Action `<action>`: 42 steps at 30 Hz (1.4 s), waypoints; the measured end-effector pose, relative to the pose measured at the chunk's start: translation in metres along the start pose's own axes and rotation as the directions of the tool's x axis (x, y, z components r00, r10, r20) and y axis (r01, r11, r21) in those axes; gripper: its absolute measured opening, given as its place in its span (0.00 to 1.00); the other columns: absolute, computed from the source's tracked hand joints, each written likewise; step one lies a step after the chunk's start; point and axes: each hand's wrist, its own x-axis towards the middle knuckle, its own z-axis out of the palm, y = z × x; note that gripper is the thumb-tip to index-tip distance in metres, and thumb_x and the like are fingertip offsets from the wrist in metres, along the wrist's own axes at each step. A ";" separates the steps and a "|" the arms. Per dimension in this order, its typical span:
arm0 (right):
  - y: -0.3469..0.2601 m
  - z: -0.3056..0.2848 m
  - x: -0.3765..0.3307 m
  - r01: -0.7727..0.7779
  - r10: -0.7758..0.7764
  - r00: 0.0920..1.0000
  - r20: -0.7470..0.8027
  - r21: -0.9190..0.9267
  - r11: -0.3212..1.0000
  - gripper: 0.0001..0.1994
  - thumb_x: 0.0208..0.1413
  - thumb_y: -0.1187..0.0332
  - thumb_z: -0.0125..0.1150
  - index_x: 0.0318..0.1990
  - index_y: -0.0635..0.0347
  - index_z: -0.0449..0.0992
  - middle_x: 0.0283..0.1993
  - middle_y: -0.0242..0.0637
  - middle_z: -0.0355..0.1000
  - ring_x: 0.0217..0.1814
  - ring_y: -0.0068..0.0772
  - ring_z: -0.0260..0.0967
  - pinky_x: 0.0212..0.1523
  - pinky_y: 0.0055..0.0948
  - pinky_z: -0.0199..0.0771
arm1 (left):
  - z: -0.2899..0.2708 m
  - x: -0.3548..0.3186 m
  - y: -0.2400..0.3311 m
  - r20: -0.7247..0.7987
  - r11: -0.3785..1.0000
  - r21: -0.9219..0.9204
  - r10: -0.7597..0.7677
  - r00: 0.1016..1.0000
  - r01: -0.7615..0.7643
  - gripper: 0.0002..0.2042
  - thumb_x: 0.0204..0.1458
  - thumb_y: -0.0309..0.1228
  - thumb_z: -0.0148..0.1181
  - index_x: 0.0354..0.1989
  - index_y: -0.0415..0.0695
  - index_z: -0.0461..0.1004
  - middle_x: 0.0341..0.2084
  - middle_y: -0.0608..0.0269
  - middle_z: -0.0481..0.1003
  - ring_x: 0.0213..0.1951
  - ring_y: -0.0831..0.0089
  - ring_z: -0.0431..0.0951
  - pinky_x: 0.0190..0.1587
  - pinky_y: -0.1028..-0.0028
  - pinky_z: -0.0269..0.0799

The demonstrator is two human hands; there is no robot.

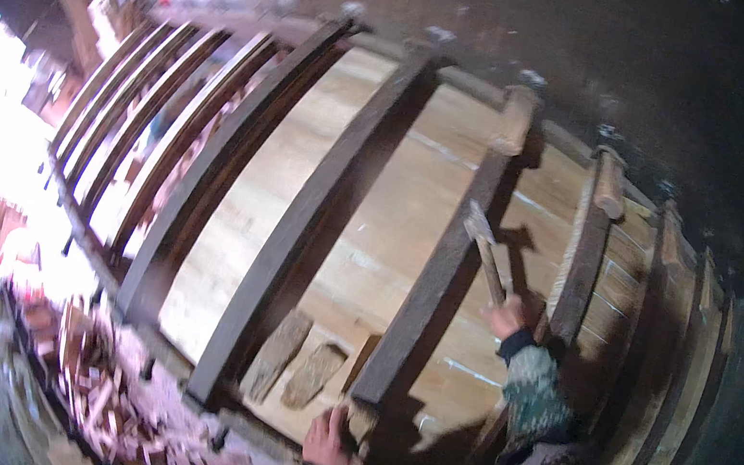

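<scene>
My right hand (506,318) is closed round the wooden handle of a hammer (490,263), raised above pale planks. Its metal head points away from me; the exact shape of the head is too small to tell. My left hand (332,442) is at the near end of a dark beam (442,283), its fingers curled against a short wooden block (362,418) that they partly hide. Left of that beam end, two rough wood pieces, a longer one (280,354) and a shorter one (314,374), lie on the planks (337,271).
More dark beams (294,230) cross the planks in parallel. Wooden blocks (514,119) sit at the far ends of some beams, against a dark wall (523,13). Wood scraps (103,394) litter the lower left, beside a crumpled translucent sheet (3,379).
</scene>
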 end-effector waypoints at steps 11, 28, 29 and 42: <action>0.077 -0.018 -0.284 -0.559 0.225 0.786 0.575 0.506 0.657 0.08 0.52 0.69 0.68 0.30 0.64 0.75 0.24 0.36 0.71 0.24 0.35 0.71 0.25 0.37 0.73 | 0.010 0.034 -0.073 -0.296 0.978 -0.091 -0.207 0.932 0.189 0.39 0.49 0.43 0.70 0.69 0.45 0.62 0.65 0.36 0.64 0.67 0.39 0.63 0.68 0.52 0.62; 0.113 0.004 -0.441 -0.542 0.322 0.685 0.654 0.163 0.824 0.08 0.56 0.70 0.67 0.28 0.60 0.76 0.23 0.36 0.71 0.23 0.30 0.68 0.27 0.36 0.72 | 0.000 0.033 -0.162 -0.038 0.905 0.244 -0.351 0.935 0.350 0.57 0.26 0.43 0.83 0.72 0.59 0.57 0.53 0.41 0.69 0.57 0.39 0.70 0.49 0.45 0.75; 0.104 0.006 -0.451 -0.563 0.320 0.681 0.658 0.190 0.804 0.08 0.55 0.70 0.68 0.28 0.60 0.75 0.23 0.36 0.71 0.23 0.30 0.68 0.26 0.37 0.72 | -0.004 0.032 -0.169 -0.028 0.917 0.216 -0.337 0.941 0.335 0.60 0.21 0.42 0.85 0.72 0.54 0.58 0.51 0.37 0.73 0.55 0.38 0.74 0.49 0.45 0.77; 0.034 0.046 -0.521 -0.609 0.309 0.788 0.533 0.599 0.519 0.09 0.50 0.73 0.68 0.28 0.59 0.70 0.17 0.33 0.64 0.15 0.32 0.63 0.19 0.33 0.63 | -0.103 -0.018 -0.189 0.462 0.521 -0.646 -0.314 0.829 0.557 0.16 0.46 0.22 0.70 0.45 0.34 0.81 0.34 0.60 0.82 0.34 0.73 0.81 0.39 0.74 0.77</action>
